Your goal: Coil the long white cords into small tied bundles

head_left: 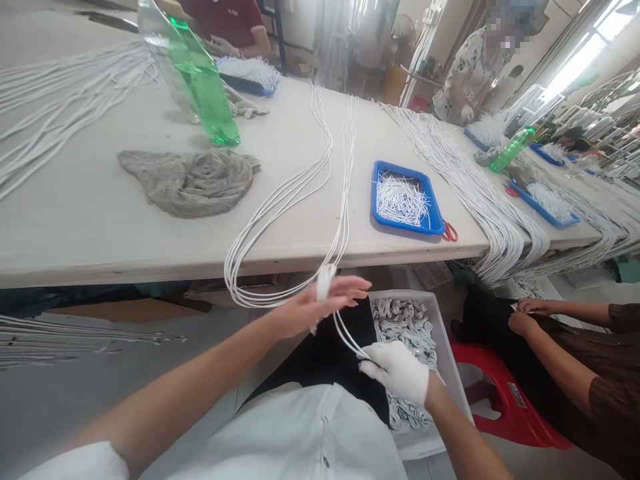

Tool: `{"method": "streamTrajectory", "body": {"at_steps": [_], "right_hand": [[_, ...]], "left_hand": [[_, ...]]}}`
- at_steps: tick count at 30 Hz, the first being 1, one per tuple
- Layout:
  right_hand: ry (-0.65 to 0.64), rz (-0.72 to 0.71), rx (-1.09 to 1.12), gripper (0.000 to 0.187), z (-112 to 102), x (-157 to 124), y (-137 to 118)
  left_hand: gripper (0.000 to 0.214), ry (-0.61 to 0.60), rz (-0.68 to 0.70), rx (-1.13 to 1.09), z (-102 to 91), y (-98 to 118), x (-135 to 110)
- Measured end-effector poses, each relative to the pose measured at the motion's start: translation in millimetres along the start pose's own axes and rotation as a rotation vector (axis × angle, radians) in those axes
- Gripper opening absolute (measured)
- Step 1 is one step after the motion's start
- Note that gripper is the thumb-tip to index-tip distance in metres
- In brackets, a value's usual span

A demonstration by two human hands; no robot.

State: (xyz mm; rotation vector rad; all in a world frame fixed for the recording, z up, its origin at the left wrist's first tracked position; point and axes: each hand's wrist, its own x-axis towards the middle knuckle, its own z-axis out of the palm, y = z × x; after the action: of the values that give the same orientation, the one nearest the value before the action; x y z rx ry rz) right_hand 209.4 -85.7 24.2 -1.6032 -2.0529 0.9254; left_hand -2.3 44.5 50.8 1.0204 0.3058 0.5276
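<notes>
My left hand (pixel 320 303) is raised just off the table's front edge, fingers stretched out, with a white wrap (pixel 325 281) on one digit. Several thin white cords (pixel 300 193) run down from the tabletop, loop at the edge and pass through that hand. My right hand (pixel 397 370), in a white glove, pinches the cords' lower stretch above a white crate (pixel 440 347) of coiled white cord. Beyond the table edge sits a blue tray (pixel 380 200) of short white cord pieces, with red-handled scissors (pixel 450 231) beside it.
A long white table (pixel 100 247) holds a grey cloth (pixel 185 183), a green bottle (pixel 203 83) and bundles of cord. Co-workers sit and stand around it; one person's hands (pixel 523 313) work at lower right beside a red stool (pixel 510 400). My lap is covered in dark cloth (pixel 325 353).
</notes>
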Motion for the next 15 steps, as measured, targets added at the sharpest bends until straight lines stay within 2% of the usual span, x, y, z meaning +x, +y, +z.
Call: {"method": "streamTrajectory", "body": {"at_steps": [2,4,5,6,7,8,9,10,11,12,13,15], "right_hand": [[0.016,-0.038,-0.094,0.019,-32,-14,-20],[0.190,0.004,-0.058,0.017,-60,-23,-16],[0.300,0.052,-0.021,0.019,-65,-25,-6],[0.399,0.096,0.015,0.023,-63,-26,7],[0.440,0.131,0.039,0.028,-54,-25,19],[0.406,0.148,0.053,0.033,-39,-23,27],[0.315,0.119,0.057,0.036,-23,-20,30],[0.191,0.052,0.042,0.036,-8,-17,27],[0.073,-0.027,0.013,0.033,2,-15,19],[-0.002,-0.089,-0.037,0.031,6,-14,9],[-0.023,-0.121,-0.082,0.029,2,-15,-1],[0.102,-0.102,-0.114,0.026,-21,-19,-9]], "left_hand": [[0.035,-0.162,-0.190,0.102,5.4,-14,2],[0.037,-0.366,-0.384,0.015,10.4,-23,-3],[0.039,-0.435,-0.422,-0.082,10.7,-22,-7],[0.039,-0.457,-0.397,-0.193,9.3,-19,-11],[0.036,-0.425,-0.309,-0.303,6.6,-13,-13],[0.031,-0.347,-0.184,-0.385,3.5,-6,-14],[0.026,-0.249,-0.059,-0.414,0.8,0,-13],[0.022,-0.153,0.045,-0.384,-0.5,4,-10],[0.022,-0.088,0.093,-0.303,-0.2,5,-5],[0.025,-0.066,0.093,-0.196,1.9,2,-1],[0.030,-0.087,0.047,-0.095,5.4,-3,3],[0.033,-0.223,-0.149,-0.013,13.2,-18,6]]}}
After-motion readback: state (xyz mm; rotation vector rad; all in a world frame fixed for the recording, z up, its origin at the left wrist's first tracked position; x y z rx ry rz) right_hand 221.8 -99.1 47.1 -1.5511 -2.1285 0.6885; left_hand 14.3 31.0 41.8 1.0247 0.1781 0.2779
